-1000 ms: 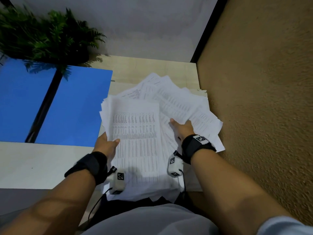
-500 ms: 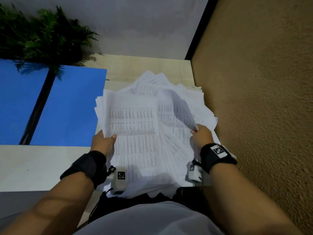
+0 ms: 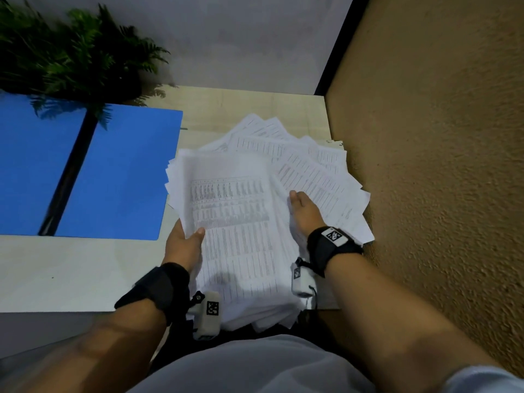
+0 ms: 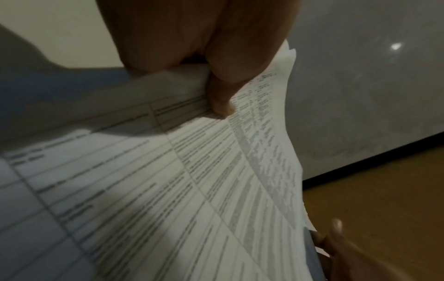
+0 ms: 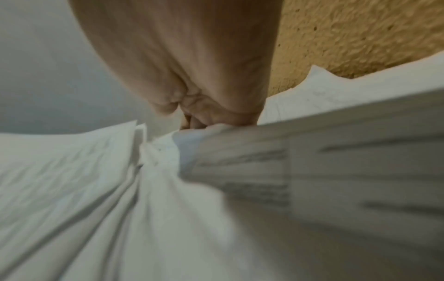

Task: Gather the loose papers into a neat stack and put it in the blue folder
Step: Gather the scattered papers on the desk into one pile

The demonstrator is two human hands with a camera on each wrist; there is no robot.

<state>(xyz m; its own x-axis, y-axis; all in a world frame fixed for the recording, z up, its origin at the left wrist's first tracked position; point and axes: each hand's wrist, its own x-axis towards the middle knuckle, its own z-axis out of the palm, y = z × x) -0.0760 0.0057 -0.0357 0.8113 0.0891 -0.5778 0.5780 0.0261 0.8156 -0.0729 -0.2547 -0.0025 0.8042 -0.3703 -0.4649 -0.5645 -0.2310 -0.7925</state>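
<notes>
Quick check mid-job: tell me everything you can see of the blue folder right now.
The blue folder lies open and flat on the pale table, to the left of the paper pile. Two plain blue panels show, parted by a dark spine strip. It looks like smooth, stiff card or plastic. Fern fronds overhang and shade its far edge. No sheets lie in it, and neither hand touches it.

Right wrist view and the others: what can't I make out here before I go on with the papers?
- Right hand: fingers hidden under the papers in head view; right wrist view too blurred to show a grip.
- Printed text: too small and blurred in every view.
- Blue folder: left part cut off by the head view's edge, far edge hidden by the plant.
- Sheet count: edges overlap.
</notes>
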